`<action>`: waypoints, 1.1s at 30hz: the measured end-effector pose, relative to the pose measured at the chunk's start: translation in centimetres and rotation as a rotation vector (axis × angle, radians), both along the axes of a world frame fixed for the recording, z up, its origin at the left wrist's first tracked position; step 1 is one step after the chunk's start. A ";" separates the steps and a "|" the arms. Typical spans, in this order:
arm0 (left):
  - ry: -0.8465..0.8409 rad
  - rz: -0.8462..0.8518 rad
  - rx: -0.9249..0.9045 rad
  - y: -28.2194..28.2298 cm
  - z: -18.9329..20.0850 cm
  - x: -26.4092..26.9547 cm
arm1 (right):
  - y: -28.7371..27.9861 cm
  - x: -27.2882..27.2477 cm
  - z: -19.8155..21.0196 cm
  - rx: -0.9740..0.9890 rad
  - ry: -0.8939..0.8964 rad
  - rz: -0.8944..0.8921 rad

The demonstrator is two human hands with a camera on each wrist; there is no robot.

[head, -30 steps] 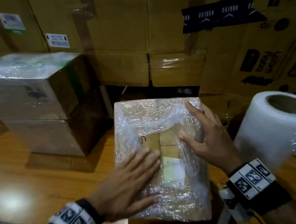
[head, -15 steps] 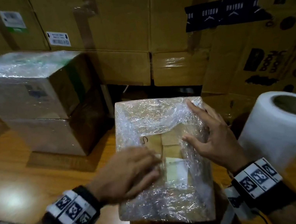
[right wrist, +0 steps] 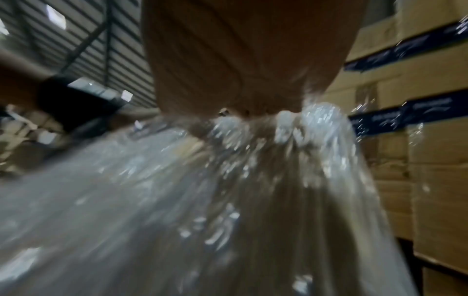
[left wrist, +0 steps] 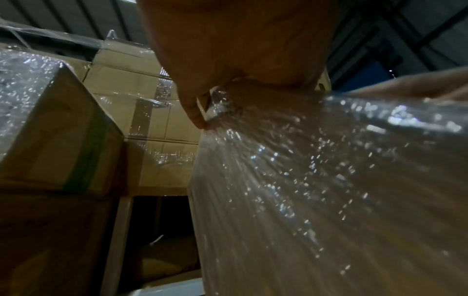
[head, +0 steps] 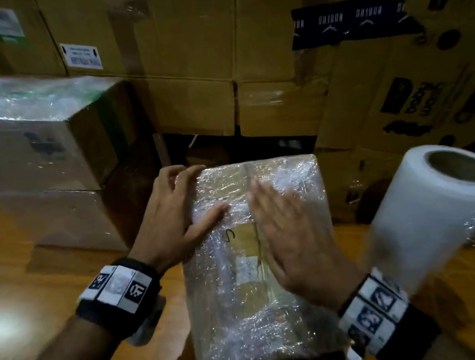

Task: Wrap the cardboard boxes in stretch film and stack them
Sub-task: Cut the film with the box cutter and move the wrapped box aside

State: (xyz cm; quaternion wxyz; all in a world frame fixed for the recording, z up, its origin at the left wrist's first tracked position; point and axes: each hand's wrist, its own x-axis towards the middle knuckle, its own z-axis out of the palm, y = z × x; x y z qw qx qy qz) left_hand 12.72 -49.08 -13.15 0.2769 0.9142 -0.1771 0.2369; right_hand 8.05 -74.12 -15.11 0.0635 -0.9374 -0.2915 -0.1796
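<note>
- The wrapped box [head: 259, 269] lies on the wooden bench [head: 29, 290], just in front of the wall of stacked cartons [head: 211, 59], with the film roll [head: 440, 210] just to its right.
- The left hand [head: 170, 218] grasps the box's far-left corner; the right hand [head: 295, 239] lies flat and released on the top.
- Risk, as a judgement: wrinkled film could lift during the carry to the wrapped stack [head: 32, 150], since loose ends hold only by cling.
- Against a second ago, the left hand has shifted from the near top to the far corner, and the right hand has moved to mid-top.
</note>
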 end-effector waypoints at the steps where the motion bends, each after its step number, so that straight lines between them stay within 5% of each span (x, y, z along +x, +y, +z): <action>1: 0.000 0.007 0.000 0.0 0.0 0.0 | -0.3 -1.0 -1.2 -0.010 0.039 0.033; 5: 0.014 0.021 -0.013 -0.1 0.2 -0.6 | -2.8 -3.0 -0.7 0.205 0.014 0.205; 9: 0.009 0.023 -0.019 -0.4 0.0 -1.2 | -1.9 -0.2 2.3 0.200 -0.062 -0.017; 14: -0.033 0.072 -0.027 -0.1 -0.2 -1.2 | -0.3 -3.4 -3.2 0.027 0.145 0.057; 16: -0.036 0.091 -0.031 0.0 -0.2 -1.3 | -1.8 -5.7 -4.2 0.141 0.164 0.120; 18: -0.043 0.107 -0.039 -0.2 -0.2 -1.4 | -3.6 -7.1 -4.3 0.399 -0.001 0.002; 20: -0.054 0.130 -0.061 -0.3 -0.1 -1.7 | -4.8 -8.2 -4.1 0.573 -0.057 -0.350; 23: -0.083 0.165 -0.110 -0.5 -0.3 -2.0 | -4.7 -8.8 -5.7 0.497 0.547 -0.731; 26: -0.132 0.199 -0.169 -0.2 -0.8 -2.4 | -3.8 -7.6 -7.3 0.731 0.839 -0.715; 29: -0.108 0.282 -0.257 1.1 -1.8 -2.7 | -3.3 -5.6 -5.7 0.895 0.701 -0.712; 33: 0.007 0.302 -0.300 1.7 -5.0 -5.5 | -4.8 -2.4 -2.0 0.764 0.434 -0.675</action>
